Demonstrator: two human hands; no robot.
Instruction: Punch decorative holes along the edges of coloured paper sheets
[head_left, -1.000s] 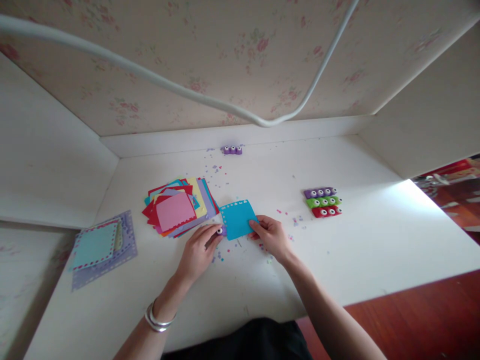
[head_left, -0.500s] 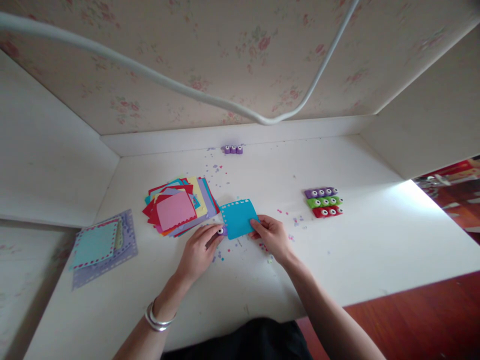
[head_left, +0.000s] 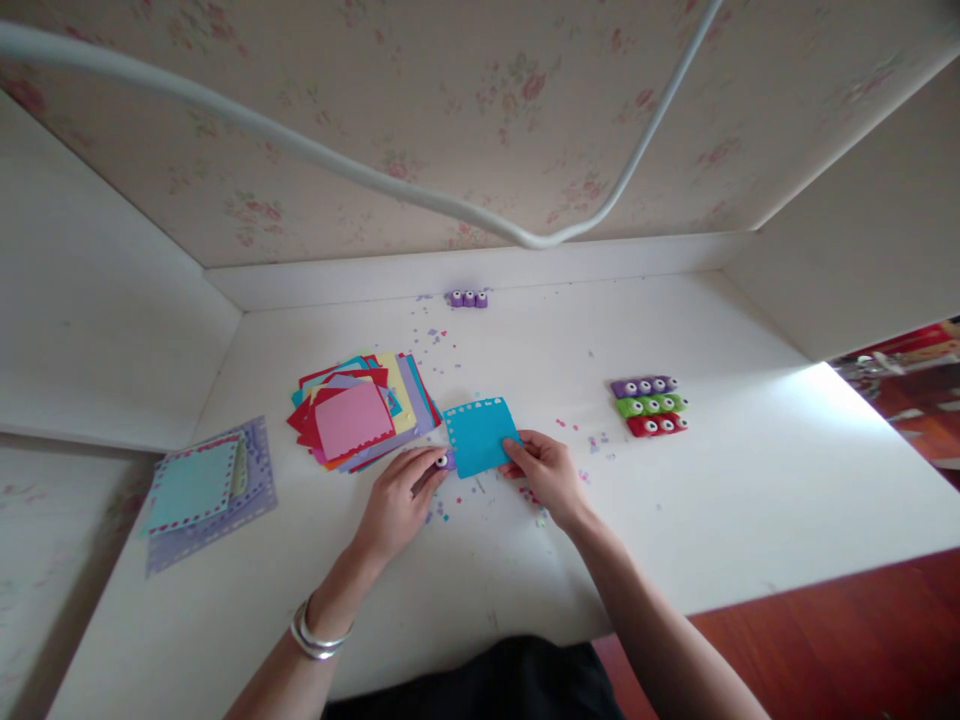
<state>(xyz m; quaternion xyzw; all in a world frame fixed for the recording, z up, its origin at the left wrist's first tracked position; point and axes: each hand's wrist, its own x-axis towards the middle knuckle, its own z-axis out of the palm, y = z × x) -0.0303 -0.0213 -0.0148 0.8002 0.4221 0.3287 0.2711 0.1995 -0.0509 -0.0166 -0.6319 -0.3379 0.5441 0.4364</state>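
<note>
My left hand [head_left: 401, 500] is closed around a small purple craft punch [head_left: 444, 461] with a white-ringed round button. The punch sits at the lower left edge of a blue sheet of paper [head_left: 484, 440]. Small cut-out holes run along the sheet's top and left edges. My right hand [head_left: 551, 475] pinches the sheet at its right edge, thumb on top. Whether the punch's jaw is pressed down on the paper is hidden by my fingers.
Left of my hands lies a pile of coloured paper [head_left: 352, 420]; farther left are punched sheets [head_left: 195, 490]. Purple punches [head_left: 469, 299] stand by the wall, and rows of purple, green and red punches [head_left: 649, 405] at right. Tiny paper bits [head_left: 532, 497] litter the table.
Both hands keep the same hold on the punch and the blue sheet. The whole view has shifted very slightly; nothing else has visibly moved.
</note>
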